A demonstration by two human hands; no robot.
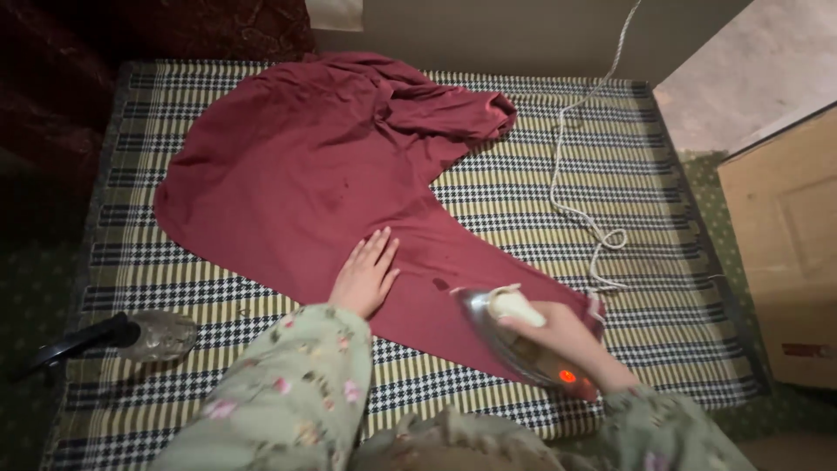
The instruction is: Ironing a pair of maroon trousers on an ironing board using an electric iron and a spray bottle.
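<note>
Two hands — one iron (523, 336), one garment (305, 174).

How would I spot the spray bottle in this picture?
Start at the checked mat with the dark red garment spread over it. Go to the mat's near left corner, left of the left hand. The spray bottle lies on its side there, clear, with a black nozzle.

Left hand (364, 276) flat on maroon garment (305, 174), fingers spread. Right hand (562, 336) wrapped round handle of iron (514, 336), soleplate on garment's lower edge. White cord (571, 174) trails across checked mat (610, 139). Clear bottle (161, 336) lies left.
</note>
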